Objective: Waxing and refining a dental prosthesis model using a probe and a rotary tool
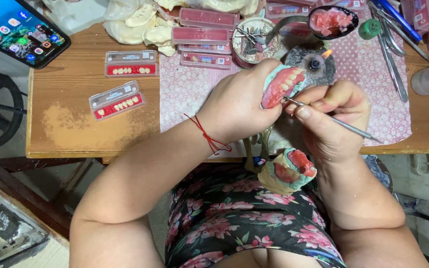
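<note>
Working: wax carving on a pink wax denture with pale teeth [283, 85], at the table's 6 o'clock edge.
Left hand [239, 106]: clasps the denture.
Right hand [331, 116]: pinches a thin metal carving tool [336, 120], tip at the denture's 5 o'clock.
Next: likely small, steady strokes.

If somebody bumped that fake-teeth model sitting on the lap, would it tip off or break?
The second denture model probably would tip: it lies tilted on the flowered fabric, with no hand holding it. It looks like hard plaster, so likely stiff and heavy for its size. Its pink wax and thin edges might chip if it fell.
</note>
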